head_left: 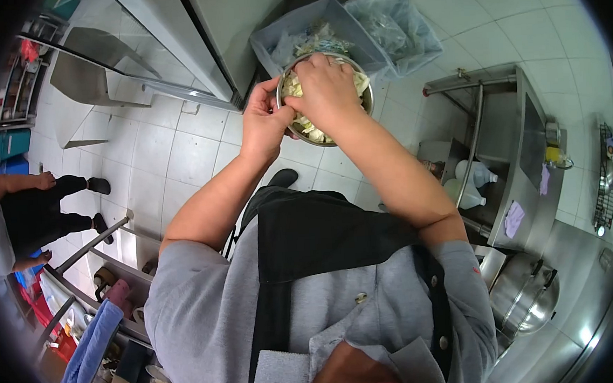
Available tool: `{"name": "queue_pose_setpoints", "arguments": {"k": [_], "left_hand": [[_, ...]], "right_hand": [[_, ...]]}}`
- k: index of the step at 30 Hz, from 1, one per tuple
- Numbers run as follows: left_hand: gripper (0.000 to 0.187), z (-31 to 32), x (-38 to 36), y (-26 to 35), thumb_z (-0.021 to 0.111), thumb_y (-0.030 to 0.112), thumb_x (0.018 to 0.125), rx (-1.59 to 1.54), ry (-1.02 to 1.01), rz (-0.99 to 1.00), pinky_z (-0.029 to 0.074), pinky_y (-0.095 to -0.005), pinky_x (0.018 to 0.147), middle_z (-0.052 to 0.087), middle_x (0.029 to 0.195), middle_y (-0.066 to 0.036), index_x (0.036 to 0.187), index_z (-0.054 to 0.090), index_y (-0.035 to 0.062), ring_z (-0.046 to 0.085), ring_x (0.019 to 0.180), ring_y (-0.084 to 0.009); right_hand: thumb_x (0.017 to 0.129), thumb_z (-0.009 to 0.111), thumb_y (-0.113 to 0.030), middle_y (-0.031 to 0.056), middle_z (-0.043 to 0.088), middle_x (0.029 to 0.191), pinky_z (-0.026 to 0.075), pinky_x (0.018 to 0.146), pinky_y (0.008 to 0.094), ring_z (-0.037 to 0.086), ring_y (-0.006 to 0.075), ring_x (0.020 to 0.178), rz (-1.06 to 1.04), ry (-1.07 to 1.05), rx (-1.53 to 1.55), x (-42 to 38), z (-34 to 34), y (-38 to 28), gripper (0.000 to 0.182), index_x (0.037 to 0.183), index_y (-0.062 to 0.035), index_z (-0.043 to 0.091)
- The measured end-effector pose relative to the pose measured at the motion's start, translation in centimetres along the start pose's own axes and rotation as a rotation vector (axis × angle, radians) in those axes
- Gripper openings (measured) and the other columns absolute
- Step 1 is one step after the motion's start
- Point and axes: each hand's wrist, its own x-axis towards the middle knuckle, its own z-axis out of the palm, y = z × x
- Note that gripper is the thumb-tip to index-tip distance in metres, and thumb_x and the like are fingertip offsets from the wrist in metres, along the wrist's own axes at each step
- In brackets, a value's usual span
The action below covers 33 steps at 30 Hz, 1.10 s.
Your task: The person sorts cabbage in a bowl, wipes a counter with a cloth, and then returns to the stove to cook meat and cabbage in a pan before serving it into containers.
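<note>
A round metal bowl [369, 103] holds pale yellow-green chopped pieces [310, 131] that look like cabbage. My left hand [263, 124] grips the bowl's left side, with the thumb over the rim. Over the bowl's contents is my right hand [326, 92], its fingers curled down among the pieces and its thumb close to my left thumb. The right fingertips are hidden, so what they pinch does not show. Just beyond the bowl, a grey bin [272, 35] contains a clear liner and scraps.
A second lined bin [409, 34] stands beside the first. To the left are a glass-door cabinet [172, 52] and another person [34, 208] in dark trousers. A steel rack [528, 143] with plastic bottles is right; a lidded pot [527, 297] sits below it.
</note>
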Motion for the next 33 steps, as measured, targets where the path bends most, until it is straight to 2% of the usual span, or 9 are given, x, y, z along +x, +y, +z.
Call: {"name": "queue_pose_setpoints", "arguments": {"k": [5, 8, 14, 15, 18, 24, 27, 30, 33], "left_hand": [[0.048, -0.4, 0.4, -1.0, 0.055, -0.006, 0.077, 0.052, 0.067, -0.020, 0.051, -0.0257, 0.042, 0.047, 0.075, 0.001, 0.123, 0.049, 0.0018, 0.050, 0.056, -0.0090], [0.047, -1.0, 1.0, -2.1, 0.056, -0.006, 0.076, 0.091, 0.080, -0.005, 0.051, -0.0257, 0.043, 0.047, 0.075, 0.001, 0.122, 0.049, 0.0020, 0.051, 0.057, -0.0094], [0.049, -1.7, 1.8, -2.8, 0.057, -0.007, 0.075, 0.099, 0.042, 0.003, 0.051, -0.0258, 0.044, 0.046, 0.076, 0.000, 0.122, 0.049, 0.0019, 0.051, 0.057, -0.0098], [0.049, -1.7, 1.8, -2.7, 0.057, -0.007, 0.075, 0.105, 0.039, 0.003, 0.051, -0.0258, 0.044, 0.046, 0.075, 0.000, 0.122, 0.049, 0.0019, 0.051, 0.057, -0.0099], [0.049, -1.5, 2.1, -2.6, 0.056, -0.007, 0.075, 0.111, 0.030, 0.002, 0.050, -0.0259, 0.043, 0.046, 0.076, 0.000, 0.122, 0.049, 0.0018, 0.051, 0.057, -0.0096], [0.048, -1.2, 2.4, -2.3, 0.056, -0.007, 0.075, 0.127, 0.004, 0.013, 0.049, -0.0245, 0.043, 0.047, 0.076, 0.001, 0.123, 0.050, 0.0019, 0.051, 0.056, -0.0089], [0.048, -1.6, 2.9, -2.4, 0.055, -0.006, 0.076, 0.072, -0.015, 0.003, 0.049, -0.0238, 0.043, 0.050, 0.077, 0.000, 0.123, 0.050, 0.0022, 0.053, 0.056, -0.0087], [0.049, -2.2, 3.7, -2.8, 0.054, -0.006, 0.076, 0.006, -0.021, 0.001, 0.049, -0.0236, 0.043, 0.052, 0.077, 0.000, 0.123, 0.050, 0.0023, 0.054, 0.056, -0.0086], [0.049, -2.5, 3.9, -2.4, 0.053, -0.007, 0.075, 0.016, -0.059, 0.035, 0.049, -0.0235, 0.043, 0.051, 0.077, 0.001, 0.123, 0.050, 0.0020, 0.054, 0.056, -0.0086]], "right_hand": [[0.067, 0.076, -0.030, 0.0071, 0.063, 0.101, 0.037, 0.087, 0.0402, 0.059, 0.0220, 0.100, 0.048, -0.044, 0.064, 0.5, 3.3, -0.1, 0.038, 0.096, -0.0076, 0.067], [0.068, 0.073, -0.026, 0.0084, 0.064, 0.098, 0.042, 0.083, 0.0393, 0.062, 0.0220, 0.092, 0.019, -0.019, 0.174, 0.9, 4.5, 0.6, 0.035, 0.097, -0.0079, 0.067], [0.069, 0.070, -0.021, 0.0080, 0.061, 0.072, 0.049, 0.062, 0.0349, 0.062, 0.0213, 0.068, 0.210, -0.074, 0.722, 1.7, 3.9, 3.5, 0.027, 0.091, -0.0053, 0.067], [0.070, 0.070, -0.020, 0.0041, 0.060, 0.068, 0.048, 0.062, 0.0312, 0.059, 0.0157, 0.066, 0.274, -0.092, 0.942, 2.1, 4.8, 4.6, 0.022, 0.087, -0.0048, 0.066], [0.076, 0.071, -0.013, -0.0029, 0.056, 0.072, 0.042, 0.059, 0.0233, 0.049, 0.0069, 0.066, 0.157, -0.309, 0.923, 2.8, 3.2, 6.0, 0.015, 0.087, -0.0052, 0.066], [0.079, 0.071, -0.007, 0.0003, 0.063, 0.082, 0.047, 0.068, 0.0227, 0.057, 0.0074, 0.075, -0.037, -0.501, 1.025, 2.1, 2.3, 6.3, 0.011, 0.088, -0.0043, 0.066], [0.081, 0.069, -0.007, 0.0030, 0.066, 0.086, 0.049, 0.074, 0.0233, 0.060, 0.0084, 0.082, 0.204, -0.398, 1.127, 2.1, 0.3, 6.6, 0.009, 0.089, -0.0031, 0.066], [0.083, 0.068, -0.007, 0.0041, 0.066, 0.085, 0.049, 0.074, 0.0233, 0.060, 0.0092, 0.083, 0.234, -0.061, 1.334, 2.4, -0.8, 8.3, 0.009, 0.090, -0.0020, 0.067], [0.084, 0.067, -0.009, 0.0053, 0.067, 0.086, 0.049, 0.071, 0.0264, 0.062, 0.0119, 0.079, 0.219, 0.129, 1.092, 3.9, -1.2, 11.1, 0.013, 0.094, -0.0021, 0.068]]}}
